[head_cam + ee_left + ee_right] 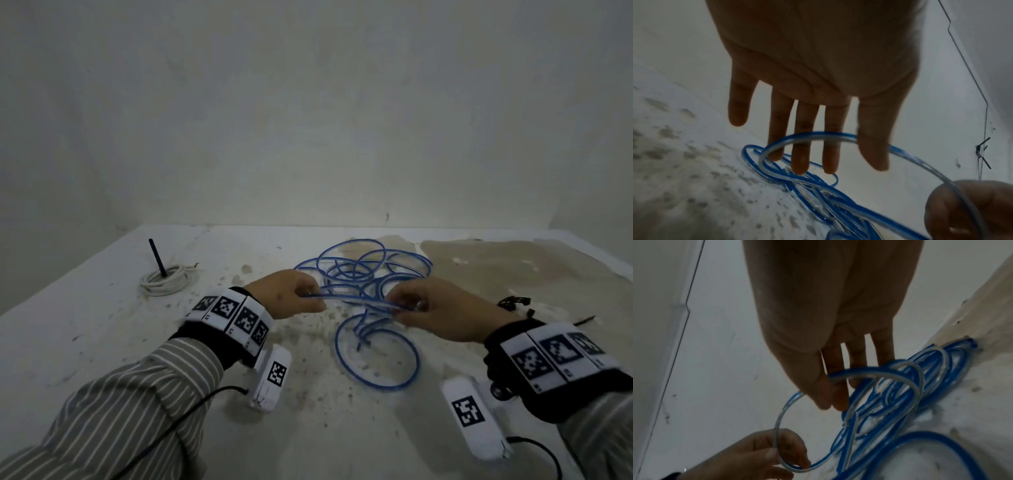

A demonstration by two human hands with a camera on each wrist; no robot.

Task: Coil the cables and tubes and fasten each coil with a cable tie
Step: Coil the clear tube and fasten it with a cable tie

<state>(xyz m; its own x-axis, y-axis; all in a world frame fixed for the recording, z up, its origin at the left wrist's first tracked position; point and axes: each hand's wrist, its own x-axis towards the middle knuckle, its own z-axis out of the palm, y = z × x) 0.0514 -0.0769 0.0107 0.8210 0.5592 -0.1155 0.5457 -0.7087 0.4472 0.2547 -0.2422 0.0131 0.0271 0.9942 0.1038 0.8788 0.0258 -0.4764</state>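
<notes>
A blue translucent tube [363,270] lies in a loose tangle on the white table [102,308], with one wide loop [376,356] nearer to me. A short straight stretch of it runs between my two hands just above the table. My left hand [313,296] pinches that stretch at its left end; in the left wrist view the thumb [871,146] lies over the tube [807,138]. My right hand [399,308] pinches the other end between thumb and forefinger, seen close as the right hand [830,397] on the tube [869,374].
A coiled white cable [164,281] lies at the back left with a black cable tie [157,257] standing up from it. Loose black cable ties [513,303] lie at the right beyond my right wrist. A wall stands behind the stained table.
</notes>
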